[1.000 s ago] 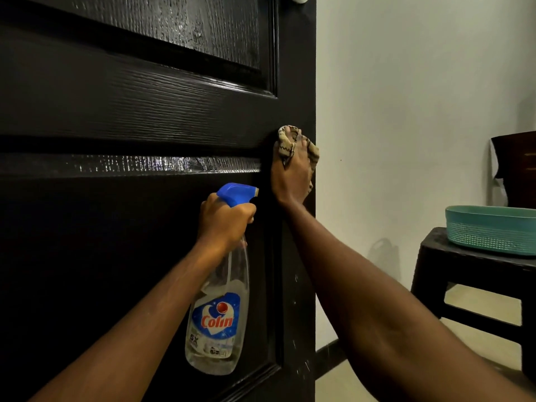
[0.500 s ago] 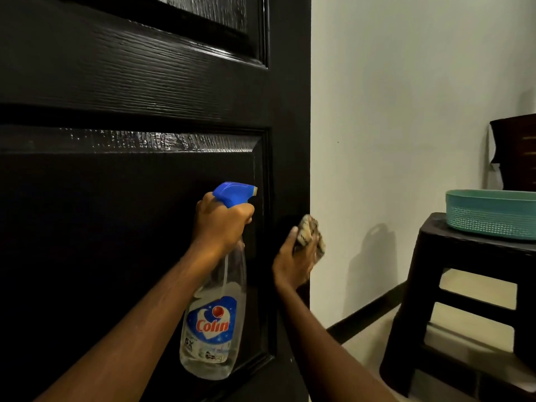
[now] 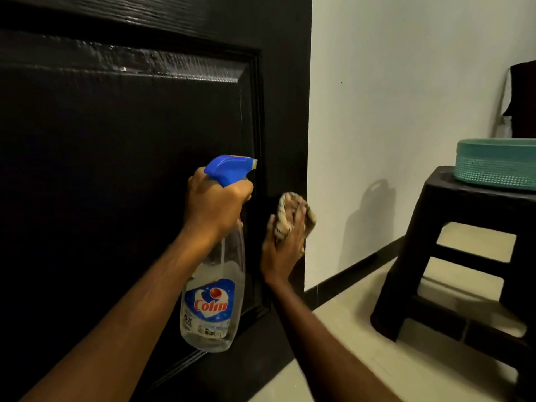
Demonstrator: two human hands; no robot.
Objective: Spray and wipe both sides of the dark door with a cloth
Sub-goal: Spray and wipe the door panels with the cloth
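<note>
Right hand [image 3: 285, 250], clutching cloth [image 3: 285, 219], has swept down the door [image 3: 116, 169], this side likely nearly done; left hand [image 3: 216, 201] grips spray bottle [image 3: 211, 303]

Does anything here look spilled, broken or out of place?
Nothing stands out. The left hand holds the spray bottle roughly upright, the right hand holds the cloth against the dark door, and the teal basket sits on the stool.

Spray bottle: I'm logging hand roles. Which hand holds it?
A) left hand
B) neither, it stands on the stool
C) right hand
A: the left hand grips the spray bottle at its neck, while the right hand holds the cloth against the door.
</note>
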